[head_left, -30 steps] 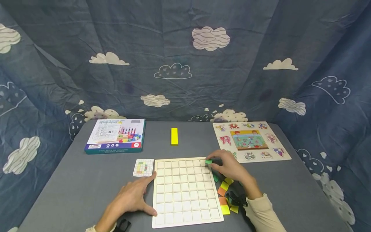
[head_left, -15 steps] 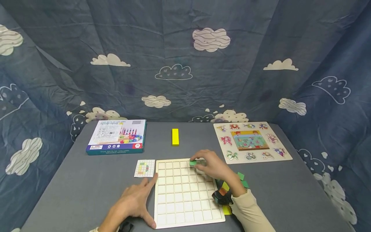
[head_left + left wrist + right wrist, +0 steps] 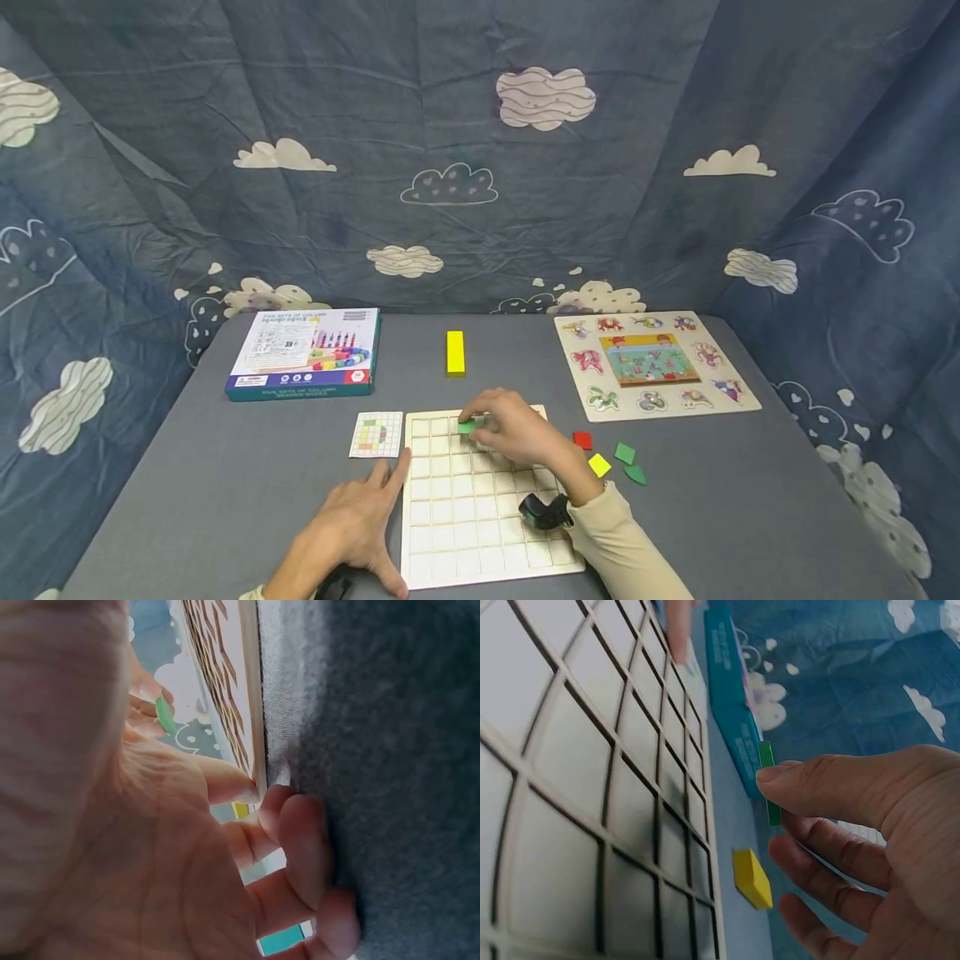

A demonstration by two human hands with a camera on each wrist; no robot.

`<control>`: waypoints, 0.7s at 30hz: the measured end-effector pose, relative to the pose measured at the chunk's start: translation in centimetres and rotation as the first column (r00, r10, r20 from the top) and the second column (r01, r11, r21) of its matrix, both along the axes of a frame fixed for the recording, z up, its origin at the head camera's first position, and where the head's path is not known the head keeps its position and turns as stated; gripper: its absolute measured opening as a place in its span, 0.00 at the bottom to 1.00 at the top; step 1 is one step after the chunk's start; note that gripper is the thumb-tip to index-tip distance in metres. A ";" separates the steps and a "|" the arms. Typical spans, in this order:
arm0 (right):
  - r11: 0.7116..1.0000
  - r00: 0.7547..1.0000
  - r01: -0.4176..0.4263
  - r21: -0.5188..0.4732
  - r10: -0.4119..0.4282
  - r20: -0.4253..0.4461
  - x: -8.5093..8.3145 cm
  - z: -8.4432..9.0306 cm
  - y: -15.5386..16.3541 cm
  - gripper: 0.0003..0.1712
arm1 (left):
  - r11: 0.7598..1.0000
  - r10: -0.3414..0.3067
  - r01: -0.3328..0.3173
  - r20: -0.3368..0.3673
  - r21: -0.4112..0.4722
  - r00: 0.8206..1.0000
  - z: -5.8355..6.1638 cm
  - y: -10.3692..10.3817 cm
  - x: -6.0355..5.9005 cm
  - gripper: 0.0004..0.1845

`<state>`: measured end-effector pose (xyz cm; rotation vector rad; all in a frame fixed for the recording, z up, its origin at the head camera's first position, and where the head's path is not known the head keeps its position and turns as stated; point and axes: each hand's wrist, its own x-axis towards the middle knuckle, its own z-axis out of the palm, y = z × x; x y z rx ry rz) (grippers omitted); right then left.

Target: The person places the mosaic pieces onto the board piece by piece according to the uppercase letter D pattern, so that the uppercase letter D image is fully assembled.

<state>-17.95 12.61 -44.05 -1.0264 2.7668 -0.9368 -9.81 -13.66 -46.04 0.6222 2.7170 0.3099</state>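
Over the far rows of the grid board (image 3: 480,500), the right hand (image 3: 517,435) pinches a green tile (image 3: 467,427) between thumb and fingertips, holding it just above the cells near the board's 12 o'clock edge. From the right wrist view the tile (image 3: 768,784) stands on edge in that pinch, clear of the board (image 3: 570,787); the other fingers curl loosely below it.

At the board's 9 o'clock side the left hand (image 3: 347,527) lies flat on the grey table (image 3: 187,483), fingers straight and spread, with the thumb touching the board's near left corner and the index finger along its left edge. The left wrist view shows fingertips (image 3: 304,840) pressed on the table beside the board's rim (image 3: 251,697); it holds nothing.

At 3 o'clock from the board lie loose tiles: a red tile (image 3: 582,440), a yellow tile (image 3: 598,465) and two more green ones (image 3: 625,454), apart from one another. A pattern card (image 3: 376,434) sits just beside the board's far left corner. Farther off, a yellow block (image 3: 454,352) lies at 12 o'clock, a box (image 3: 303,352) at 10 o'clock, and an animal puzzle (image 3: 655,362) at 2 o'clock.
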 end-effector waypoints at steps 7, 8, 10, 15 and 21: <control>0.999 0.999 -0.036 0.019 0.036 0.012 0.0 -0.7 -1.5 0.10 | 1.000 0.007 -0.007 0.021 0.013 1.000 0.1 0.0 -0.3 0.89; 0.999 0.999 -0.039 0.024 0.038 0.010 0.0 -0.8 -1.7 0.10 | 1.000 0.011 -0.011 0.028 0.011 1.000 0.1 0.0 -0.3 0.89; 0.998 0.999 -0.044 0.039 0.044 0.001 0.0 -1.0 -2.0 0.10 | 1.000 0.022 -0.022 0.040 0.008 0.999 0.2 -0.1 -0.5 0.89; 0.996 0.998 -0.055 0.074 0.056 -0.013 0.1 -1.2 -2.5 0.10 | 0.999 0.052 -0.051 0.058 -0.007 0.997 0.2 -0.4 -1.2 0.88; 0.994 0.997 -0.072 0.087 0.073 -0.006 -0.1 -1.6 -3.0 0.09 | 0.998 0.055 -0.056 0.053 0.020 0.997 0.5 -0.6 -1.7 0.84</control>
